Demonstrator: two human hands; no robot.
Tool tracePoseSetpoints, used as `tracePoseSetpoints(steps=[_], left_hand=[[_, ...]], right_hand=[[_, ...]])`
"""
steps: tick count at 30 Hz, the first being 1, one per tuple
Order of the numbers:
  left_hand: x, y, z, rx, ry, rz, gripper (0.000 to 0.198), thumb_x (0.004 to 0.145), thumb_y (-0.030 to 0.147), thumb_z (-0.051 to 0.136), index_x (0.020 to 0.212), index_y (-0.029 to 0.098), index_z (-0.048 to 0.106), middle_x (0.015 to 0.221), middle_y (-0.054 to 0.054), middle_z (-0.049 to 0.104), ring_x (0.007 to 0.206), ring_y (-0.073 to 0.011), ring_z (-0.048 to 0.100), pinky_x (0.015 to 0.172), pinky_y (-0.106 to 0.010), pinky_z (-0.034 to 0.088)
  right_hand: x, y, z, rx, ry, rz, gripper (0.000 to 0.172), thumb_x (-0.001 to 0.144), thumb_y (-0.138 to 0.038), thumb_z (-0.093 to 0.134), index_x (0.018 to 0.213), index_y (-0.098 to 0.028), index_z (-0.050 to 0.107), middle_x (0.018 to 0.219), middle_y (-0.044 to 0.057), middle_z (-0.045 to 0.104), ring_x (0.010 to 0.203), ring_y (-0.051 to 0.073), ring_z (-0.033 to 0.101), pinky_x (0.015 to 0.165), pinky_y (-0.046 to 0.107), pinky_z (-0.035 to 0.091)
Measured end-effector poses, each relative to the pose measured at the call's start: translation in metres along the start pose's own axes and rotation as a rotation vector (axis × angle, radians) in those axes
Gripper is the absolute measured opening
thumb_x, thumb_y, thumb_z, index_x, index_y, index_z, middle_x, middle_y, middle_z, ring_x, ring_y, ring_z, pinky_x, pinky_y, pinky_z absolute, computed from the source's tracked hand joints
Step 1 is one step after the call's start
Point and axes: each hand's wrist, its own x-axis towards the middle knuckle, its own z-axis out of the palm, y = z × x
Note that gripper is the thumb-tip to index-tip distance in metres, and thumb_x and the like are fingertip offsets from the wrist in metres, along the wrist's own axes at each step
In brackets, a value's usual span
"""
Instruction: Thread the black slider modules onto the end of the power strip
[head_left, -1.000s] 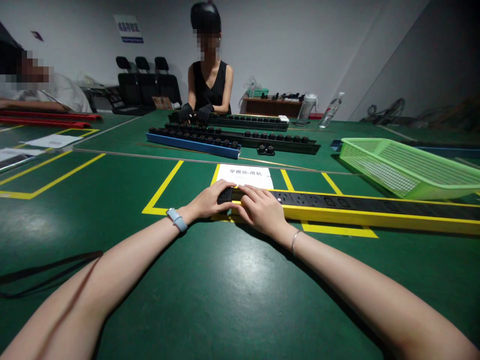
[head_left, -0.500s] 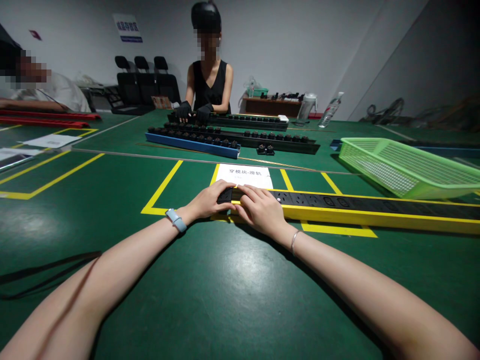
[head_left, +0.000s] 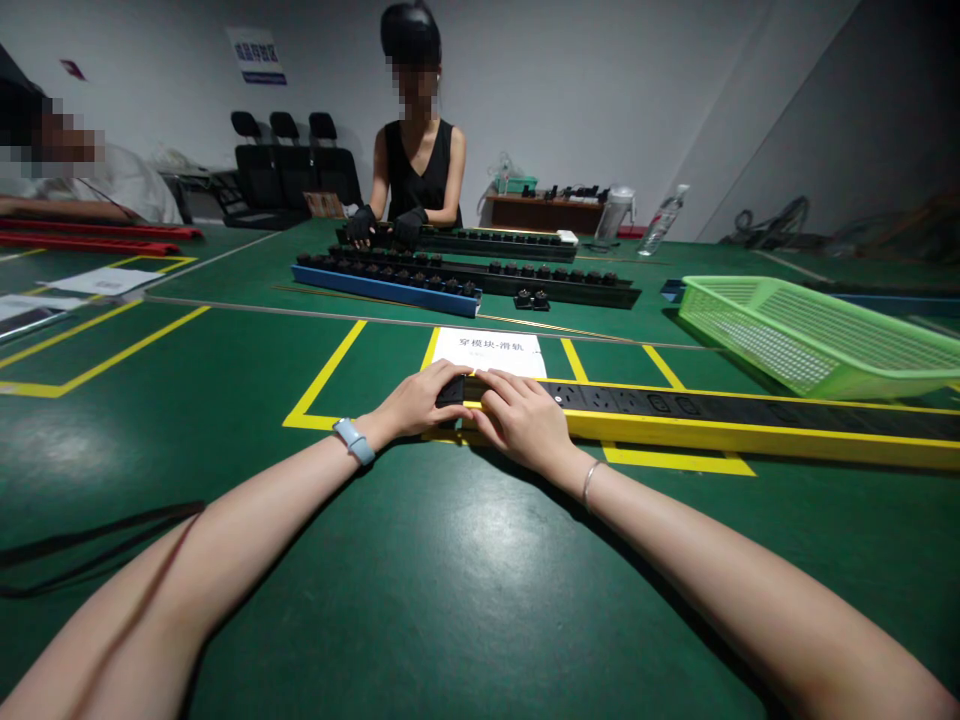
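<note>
A long yellow power strip housing (head_left: pixel 675 430) lies across the table from the middle to the right edge, with black socket modules (head_left: pixel 628 400) along its top. At its left end, my left hand (head_left: pixel 416 402) pinches a small black end piece (head_left: pixel 451 391) between thumb and fingers. Whether that piece sits inside the housing or just against it is hard to tell. My right hand (head_left: pixel 525 415) is wrapped over the same end of the housing, thumb in front and fingers on top. The fingertips of both hands nearly meet there.
A printed paper sheet (head_left: pixel 491 350) lies just behind the hands. The green basket (head_left: pixel 817 340) stands at right. Across the table, a co-worker in black gloves (head_left: pixel 409 228) handles dark rails; a blue rail (head_left: pixel 382 288) lies nearer. Another person leans by red rails (head_left: pixel 90 245) at left.
</note>
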Motion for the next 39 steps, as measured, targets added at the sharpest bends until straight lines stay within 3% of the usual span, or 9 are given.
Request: tracePoseSetpoints(steps=[19,26,33,39], left_hand=[[0.001,0.01,-0.001,0.09,-0.011,-0.009,0.053,0.089,0.054,0.047,0.13,0.021,0.043,0.115,-0.01,0.057,0.107,-0.0246,0.058,0.091,-0.038,0.049],[-0.001,0.013,-0.001,0.185,-0.006,-0.079,0.056,0.088,0.058,0.045,0.131,0.022,0.044,0.119,-0.011,0.047,0.1,-0.0242,0.06,0.086,-0.039,0.053],[0.0,0.012,0.0,0.18,-0.021,-0.069,0.054,0.091,0.056,0.04,0.13,0.019,0.045,0.117,-0.011,0.048,0.098,-0.0251,0.06,0.085,-0.041,0.053],[0.0,0.012,0.0,0.126,0.026,-0.044,0.054,0.09,0.054,0.043,0.132,0.019,0.039,0.12,-0.012,0.051,0.11,-0.0268,0.056,0.092,-0.042,0.051]], right_hand=[[0.001,-0.001,-0.001,0.02,0.014,0.003,0.025,0.095,-0.036,0.045,0.095,-0.017,0.062,0.131,0.012,0.058,0.121,0.025,0.051,0.096,0.04,0.043],[0.0,-0.001,0.0,0.004,0.007,0.007,0.027,0.096,-0.036,0.043,0.095,-0.017,0.062,0.131,0.012,0.057,0.122,0.025,0.051,0.096,0.039,0.042],[0.0,0.0,0.001,0.009,0.012,0.003,0.026,0.095,-0.035,0.044,0.097,-0.017,0.062,0.131,0.012,0.057,0.121,0.025,0.051,0.096,0.039,0.043],[0.0,-0.001,0.001,0.013,0.014,0.007,0.026,0.095,-0.035,0.044,0.096,-0.017,0.062,0.131,0.012,0.057,0.121,0.025,0.051,0.096,0.039,0.042]])
